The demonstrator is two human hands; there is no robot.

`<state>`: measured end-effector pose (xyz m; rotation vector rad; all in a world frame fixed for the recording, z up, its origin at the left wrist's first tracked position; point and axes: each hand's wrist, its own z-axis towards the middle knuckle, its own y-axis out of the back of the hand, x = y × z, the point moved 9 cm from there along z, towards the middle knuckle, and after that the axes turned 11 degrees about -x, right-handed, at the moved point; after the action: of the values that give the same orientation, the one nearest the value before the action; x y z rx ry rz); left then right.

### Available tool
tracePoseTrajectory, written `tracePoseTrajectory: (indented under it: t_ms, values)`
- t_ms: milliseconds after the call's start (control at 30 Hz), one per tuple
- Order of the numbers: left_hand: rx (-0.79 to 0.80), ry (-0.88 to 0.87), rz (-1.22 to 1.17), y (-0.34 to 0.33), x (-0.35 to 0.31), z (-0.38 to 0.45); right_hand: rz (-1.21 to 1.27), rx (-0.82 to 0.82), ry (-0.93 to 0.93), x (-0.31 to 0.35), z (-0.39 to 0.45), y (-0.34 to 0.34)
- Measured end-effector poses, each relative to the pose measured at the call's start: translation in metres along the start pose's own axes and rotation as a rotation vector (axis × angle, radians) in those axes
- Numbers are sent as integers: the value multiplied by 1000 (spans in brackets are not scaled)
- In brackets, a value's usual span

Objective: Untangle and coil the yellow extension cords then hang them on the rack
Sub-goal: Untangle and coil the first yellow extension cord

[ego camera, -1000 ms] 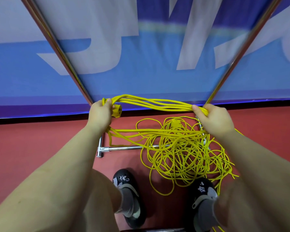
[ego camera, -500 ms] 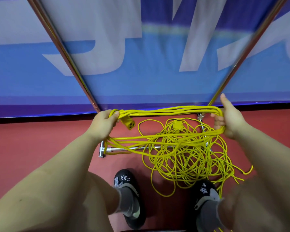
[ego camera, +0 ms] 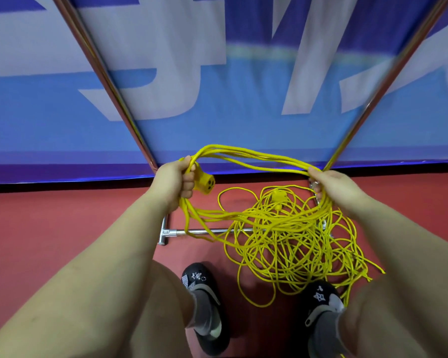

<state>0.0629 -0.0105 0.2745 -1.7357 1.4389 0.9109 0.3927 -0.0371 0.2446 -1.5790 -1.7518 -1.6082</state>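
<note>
Both rack poles (ego camera: 109, 81) are motion-blurred and cut off by the top edge. The floor tangle (ego camera: 292, 244) hides the right part of the base bar (ego camera: 207, 231). Individual cord runs cannot be traced.

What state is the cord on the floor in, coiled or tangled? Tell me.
Tangled. The floor pile is a loose knot of crossing loops; only the coil stretched between the left hand and right hand is gathered.

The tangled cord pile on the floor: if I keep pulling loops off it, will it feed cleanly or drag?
Probably drags: the tangled pile crosses itself many times, so strands likely snag. It looks thin and floppy; the held loops sag between left hand and right hand. It also drapes the rack's base bar.
</note>
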Motion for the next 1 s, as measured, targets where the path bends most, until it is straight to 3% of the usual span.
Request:
tracePoseTrajectory:
  t_ms: [167,267,367,500,567,767,1000]
  values:
    - [77,82,-190,-26,-7,-5,-133,25,-10,4,-15,-34]
    - [101,133,-260,-42,-5,-8,-240,0,98,19,-23,-52]
    - [111,172,-330,-53,-3,-6,-126,24,204,44,-43,-75]
    - [85,202,-426,-59,-1,-2,122,253,375,83,-99,-109]
    - [47,194,-478,-58,-2,0,117,310,447,89,-116,-116]
    - [-12,159,-612,-59,-8,2,-45,124,537,90,-110,-107]
    - [-82,97,-542,-56,-8,7,-111,242,540,92,-96,-106]
